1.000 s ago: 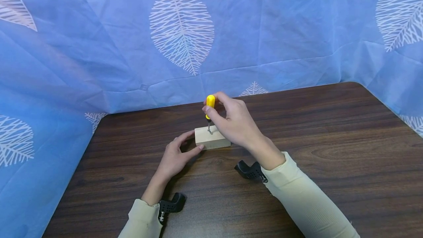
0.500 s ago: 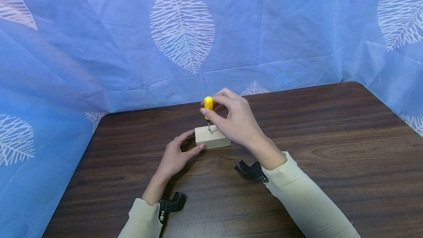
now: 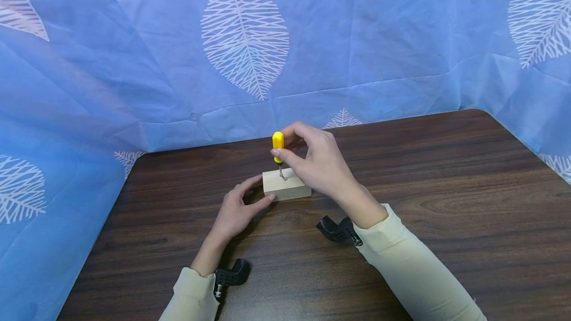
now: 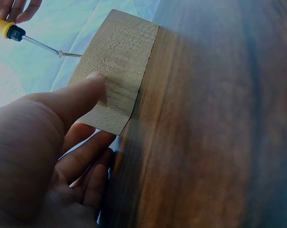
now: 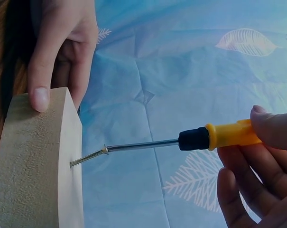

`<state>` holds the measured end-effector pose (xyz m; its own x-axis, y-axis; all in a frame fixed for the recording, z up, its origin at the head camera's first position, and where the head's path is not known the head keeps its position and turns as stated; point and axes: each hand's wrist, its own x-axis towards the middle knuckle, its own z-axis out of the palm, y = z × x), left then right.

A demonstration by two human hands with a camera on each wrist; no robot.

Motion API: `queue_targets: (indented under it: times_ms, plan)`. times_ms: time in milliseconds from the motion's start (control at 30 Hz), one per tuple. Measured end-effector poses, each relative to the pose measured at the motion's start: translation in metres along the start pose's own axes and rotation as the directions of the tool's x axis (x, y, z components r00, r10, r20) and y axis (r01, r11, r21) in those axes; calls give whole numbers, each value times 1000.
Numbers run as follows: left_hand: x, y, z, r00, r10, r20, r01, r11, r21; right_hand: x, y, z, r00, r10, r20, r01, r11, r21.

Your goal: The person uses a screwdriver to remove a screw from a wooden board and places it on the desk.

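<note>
A pale wooden block point(image 3: 287, 192) lies on the table, and a screw point(image 5: 88, 157) stands out of its top face at a slant. My left hand point(image 3: 236, 212) grips the block's left end, thumb on the near side and fingers round the end, as the left wrist view point(image 4: 86, 99) also shows. In my right hand point(image 3: 318, 162) is a screwdriver point(image 5: 233, 135) with a yellow handle and black collar, pinched between thumb and fingers. The screwdriver's metal shaft point(image 5: 143, 144) meets the screw head, the two not quite in line.
Dark wood-grain table point(image 3: 401, 172) lies under both hands. Behind it and at its sides hangs a blue cloth point(image 3: 357, 28) with white leaf prints. Black wrist-worn devices point(image 3: 234, 272) stick out beside both cuffs.
The screwdriver's handle has shifted slightly left and tipped that way, and the right fingers have changed their hold on it. The block and my left hand have stayed put.
</note>
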<state>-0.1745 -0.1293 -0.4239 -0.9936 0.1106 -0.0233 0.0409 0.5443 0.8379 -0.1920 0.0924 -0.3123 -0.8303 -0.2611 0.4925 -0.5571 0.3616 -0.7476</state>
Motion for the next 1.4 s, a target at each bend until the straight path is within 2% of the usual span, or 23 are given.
queue_targets:
  times_ms: [200, 633, 867, 1267, 1400]
  plan:
    - [0, 1, 0, 1000, 1, 2, -1, 1000, -2, -1, -2, -2, 1000, -9, 9, 9, 1000, -20]
    - [0, 1, 0, 1000, 12, 5, -12, 1000, 3, -1, 0, 2, 998, 53, -24, -53, 998, -28]
    - [0, 1, -1, 1000, 8, 9, -8, 1000, -13, -2, 1, 6, 999, 27, -25, -27, 1000, -14]
    - [1, 2, 0, 1000, 17, 3, -17, 1000, -7, -1, 0, 7, 996, -46, -74, 41, 997, -64]
    - [0, 1, -1, 1000, 11, 2, -11, 1000, 3, -1, -1, 6, 996, -64, -68, 59, 996, -74]
